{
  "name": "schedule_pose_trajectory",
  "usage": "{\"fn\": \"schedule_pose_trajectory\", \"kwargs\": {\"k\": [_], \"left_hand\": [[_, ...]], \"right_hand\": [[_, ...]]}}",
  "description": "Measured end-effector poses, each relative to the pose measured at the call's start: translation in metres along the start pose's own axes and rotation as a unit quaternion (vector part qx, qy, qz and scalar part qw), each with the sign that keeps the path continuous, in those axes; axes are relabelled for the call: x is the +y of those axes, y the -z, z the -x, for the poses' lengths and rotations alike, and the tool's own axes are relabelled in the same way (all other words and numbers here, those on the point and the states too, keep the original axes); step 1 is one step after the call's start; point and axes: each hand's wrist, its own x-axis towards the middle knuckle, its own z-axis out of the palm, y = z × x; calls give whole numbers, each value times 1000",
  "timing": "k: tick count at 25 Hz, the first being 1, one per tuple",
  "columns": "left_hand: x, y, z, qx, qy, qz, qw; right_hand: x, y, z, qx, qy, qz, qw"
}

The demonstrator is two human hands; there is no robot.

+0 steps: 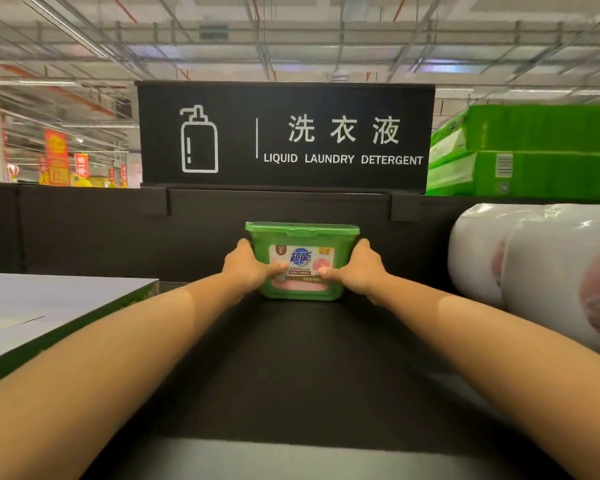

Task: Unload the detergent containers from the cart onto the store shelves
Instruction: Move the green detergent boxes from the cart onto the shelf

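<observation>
From the head camera, both arms are reaching straight out over a black shelf (291,368), toward its back edge. A green detergent container (303,237) is standing upright there, close to the shelf's dark back panel (84,230), with its lid on top and its printed label facing the camera. Its base is sitting at the level of the shelf surface, though whether it is resting fully on it or being held just off it cannot be told.

The left hand (246,268) is gripping the container's left side, fingers wrapping round behind and the thumb pressing on the front label. The right hand (357,271) is gripping the right side the same way, its thumb lying across the lower part of the label. The thumbs are pointing toward each other, apart.

A black sign (284,133) reading "LIQUID LAUNDRY DETERGENT", with a bottle outline, is standing above the back panel, directly over the container.

Along the shelf's left edge a flat box (49,303) with a pale top and green sides is lying, well apart from the container. At the shelf's right edge, white rolls in clear plastic wrap (534,271) are lying on their sides, near the right forearm. Behind them, beyond the back panel, green packs (541,150) are sitting stacked.
</observation>
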Motion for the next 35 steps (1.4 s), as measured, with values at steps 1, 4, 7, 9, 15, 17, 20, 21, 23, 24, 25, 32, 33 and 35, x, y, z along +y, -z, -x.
{"fn": "schedule_pose_trajectory", "kwargs": {"k": [1, 4, 7, 9, 15, 17, 20, 21, 23, 24, 25, 32, 33, 35], "left_hand": [[-3, -1, -3, 2, -7, 5, 1000], [-8, -2, -9, 19, -14, 15, 1000], [-13, 7, -11, 53, -5, -11, 999], [-17, 14, -10, 51, 4, -21, 998], [-15, 31, 11, -19, 45, -66, 997], [-10, 39, 23, -8, 52, -75, 996], [7, 46, 53, -3, 41, -32, 999], [16, 48, 67, -13, 30, -10, 999], [33, 54, 96, -21, -45, -23, 999], [39, 59, 111, -17, -110, -66, 992], [44, 63, 127, -11, -176, -100, 979], [66, 59, 267, -170, -310, 161, 921], [67, 52, 293, -207, -318, 191, 905], [68, 33, 343, -271, -329, 220, 877]], "right_hand": [[1, -4, -1, 7, 8, 5, 1000], [-1, -9, -2, 4, 24, -1, 1000], [-1, -14, -2, -23, 50, 6, 998], [-2, -16, -2, -37, 58, 9, 998], [-6, -9, 7, -46, 27, 19, 998], [-14, 0, 16, -58, 11, -17, 998], [-29, 16, 48, -70, 7, -94, 993], [-35, 23, 64, -69, 16, -103, 992], [-46, 38, 105, -72, 47, -125, 988], [-50, 48, 128, -74, 71, -125, 987], [-53, 61, 155, -70, 93, -121, 986], [-37, 168, 369, 25, 154, -41, 987], [-31, 181, 398, 58, 143, -22, 988], [-16, 204, 452, 123, 106, -2, 987]]}}
